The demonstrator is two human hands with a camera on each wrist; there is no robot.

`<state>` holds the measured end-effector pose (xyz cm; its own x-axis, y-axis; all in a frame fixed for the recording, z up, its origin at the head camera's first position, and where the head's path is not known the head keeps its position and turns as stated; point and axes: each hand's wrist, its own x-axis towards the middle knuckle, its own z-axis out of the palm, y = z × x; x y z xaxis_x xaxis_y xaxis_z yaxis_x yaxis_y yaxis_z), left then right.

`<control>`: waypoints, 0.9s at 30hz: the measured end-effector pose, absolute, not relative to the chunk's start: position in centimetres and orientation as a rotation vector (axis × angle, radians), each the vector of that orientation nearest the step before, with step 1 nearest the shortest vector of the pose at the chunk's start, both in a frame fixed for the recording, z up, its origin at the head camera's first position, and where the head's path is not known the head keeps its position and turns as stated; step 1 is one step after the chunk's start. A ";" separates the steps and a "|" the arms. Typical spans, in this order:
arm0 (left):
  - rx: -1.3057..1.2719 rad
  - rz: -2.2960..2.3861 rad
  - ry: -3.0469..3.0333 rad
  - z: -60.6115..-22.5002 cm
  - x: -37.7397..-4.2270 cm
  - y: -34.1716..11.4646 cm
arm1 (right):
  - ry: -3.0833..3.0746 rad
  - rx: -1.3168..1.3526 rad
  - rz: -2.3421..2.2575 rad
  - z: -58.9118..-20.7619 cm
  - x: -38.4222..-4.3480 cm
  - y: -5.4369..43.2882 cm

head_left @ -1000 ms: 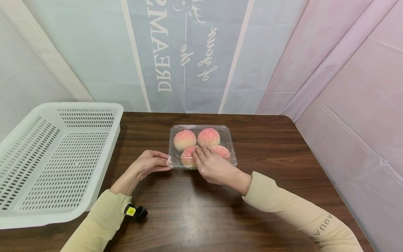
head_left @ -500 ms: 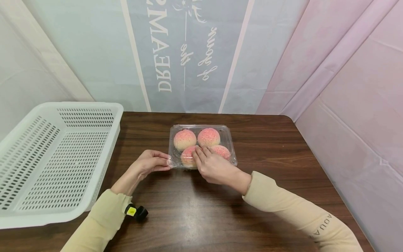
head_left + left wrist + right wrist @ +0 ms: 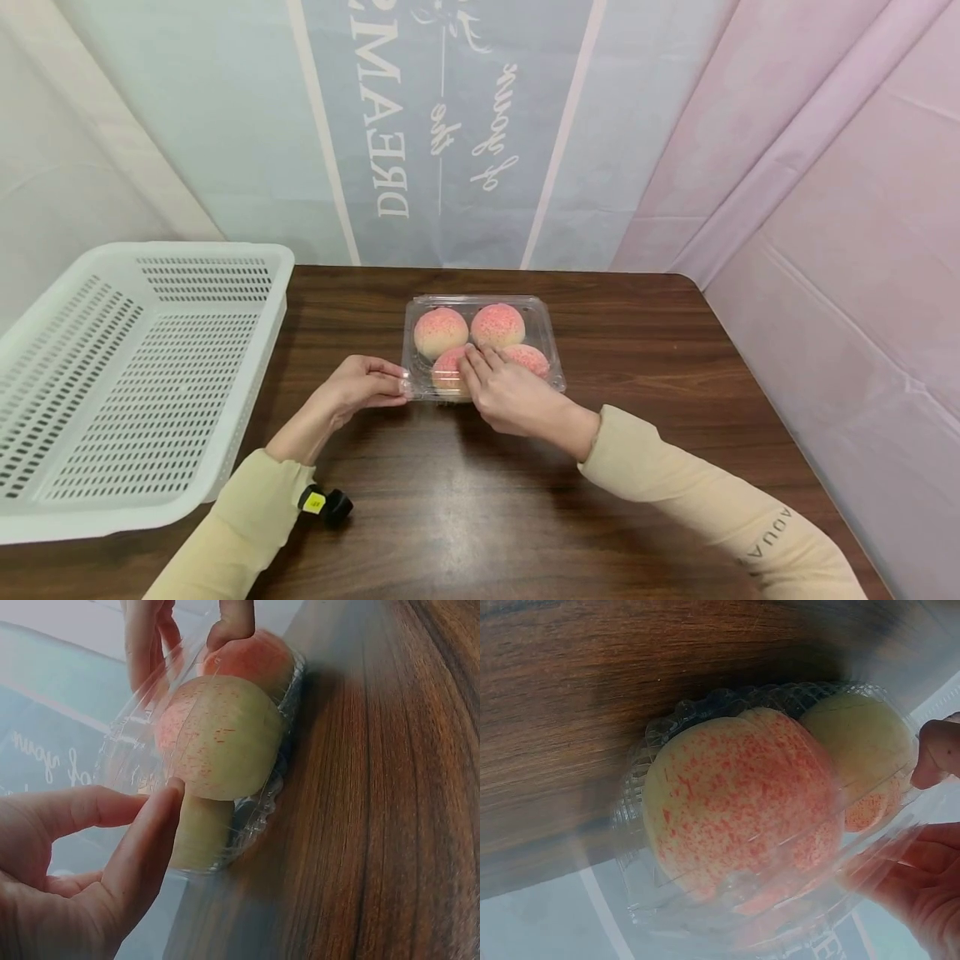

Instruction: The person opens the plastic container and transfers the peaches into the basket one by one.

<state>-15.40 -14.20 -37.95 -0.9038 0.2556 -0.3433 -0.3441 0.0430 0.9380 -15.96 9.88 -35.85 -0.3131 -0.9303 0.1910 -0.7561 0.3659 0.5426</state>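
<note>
A clear plastic clamshell box (image 3: 480, 302) holding several pink-and-cream peaches (image 3: 440, 333) rests on the brown table in the head view, lid down over the fruit. At its front left corner, my left hand (image 3: 365, 385) pinches the lid's edge between thumb and fingertips; the left wrist view shows this pinch close to a peach (image 3: 221, 739). My right hand (image 3: 510, 392) grips the front edge, fingers flat over the lid and thumb (image 3: 937, 752) against the front side. Part of the two front peaches is hidden by it.
A white perforated plastic basket (image 3: 281, 287) stands at the left of the table (image 3: 637, 333). Behind the table hangs a printed cloth (image 3: 457, 242), with a pale curtain (image 3: 847, 275) along the right side. A black wrist camera (image 3: 336, 507) sits by the left sleeve.
</note>
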 end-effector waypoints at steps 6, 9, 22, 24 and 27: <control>-0.097 1.887 1.930 -37.6 -15.3 -14.2 | -2.190 1.463 -0.472 -35.7 -16.0 9.8; -0.090 1.881 1.939 -37.4 -15.2 -14.1 | -2.206 1.467 -0.467 -35.6 -16.0 9.9; -0.064 1.806 2.043 -36.9 -15.0 -14.0 | -2.178 1.508 -0.500 -35.4 -16.1 10.1; -0.044 1.792 2.065 -36.7 -15.0 -14.0 | -2.195 1.511 -0.491 -35.3 -16.1 10.2; -0.012 1.756 2.130 -36.5 -14.9 -13.8 | -2.217 1.514 -0.473 -35.3 -16.1 10.3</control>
<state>-14.86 -13.79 -36.54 -0.9283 0.2299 -0.2922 -0.2429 0.2201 0.9448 -16.06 10.28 -35.26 -0.3239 -0.9351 0.1436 -0.7951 0.3513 0.4944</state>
